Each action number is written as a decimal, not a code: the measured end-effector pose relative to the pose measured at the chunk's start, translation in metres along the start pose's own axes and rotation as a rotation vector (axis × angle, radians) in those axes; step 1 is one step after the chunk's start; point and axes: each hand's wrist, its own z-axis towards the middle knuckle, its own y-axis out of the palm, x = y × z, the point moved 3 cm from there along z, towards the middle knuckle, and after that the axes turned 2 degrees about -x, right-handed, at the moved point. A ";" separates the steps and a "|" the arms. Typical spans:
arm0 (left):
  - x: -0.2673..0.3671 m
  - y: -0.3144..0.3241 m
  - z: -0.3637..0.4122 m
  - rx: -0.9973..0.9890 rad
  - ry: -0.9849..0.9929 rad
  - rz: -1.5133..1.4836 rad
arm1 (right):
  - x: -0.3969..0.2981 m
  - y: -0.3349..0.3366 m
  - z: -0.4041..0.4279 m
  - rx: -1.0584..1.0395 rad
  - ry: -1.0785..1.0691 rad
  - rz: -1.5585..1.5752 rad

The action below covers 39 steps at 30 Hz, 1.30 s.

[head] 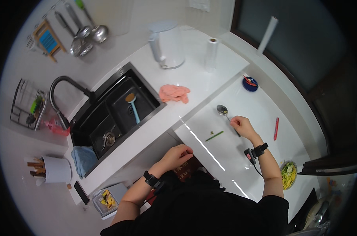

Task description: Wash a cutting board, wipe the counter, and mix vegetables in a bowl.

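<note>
My right hand (242,126) is over the white counter on the right, its fingers closed on the handle of a metal ladle (222,110) with food bits in its bowl. Left of it a thin green stalk (214,136) lies on the counter, with a small crumb of food (211,132) beside it. My left hand (177,156) hovers before my body near the counter's edge, fingers loosely curled; nothing shows in it. A red pen-like stick (276,128) lies right of my right hand. Beyond is a small blue dish (250,84) holding a red item.
The black double sink (131,103) holds a blue-handled brush (134,109). Around it are a pink cloth (174,93), a blue cloth (84,160), a faucet (66,79) and a white kettle (168,45). A bowl of chopped food (289,175) stands at right; a food container (106,200) is at lower left.
</note>
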 end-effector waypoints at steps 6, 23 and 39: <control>-0.040 -0.050 -0.029 0.327 -0.035 -0.461 | -0.161 0.136 0.041 -0.378 0.033 0.586; -0.175 -0.264 -0.260 0.940 -0.471 -0.766 | -0.415 0.420 0.230 0.101 -0.775 -0.082; -0.187 -0.287 -0.296 1.063 -0.446 -0.858 | -0.438 0.447 0.275 0.238 -0.922 -0.368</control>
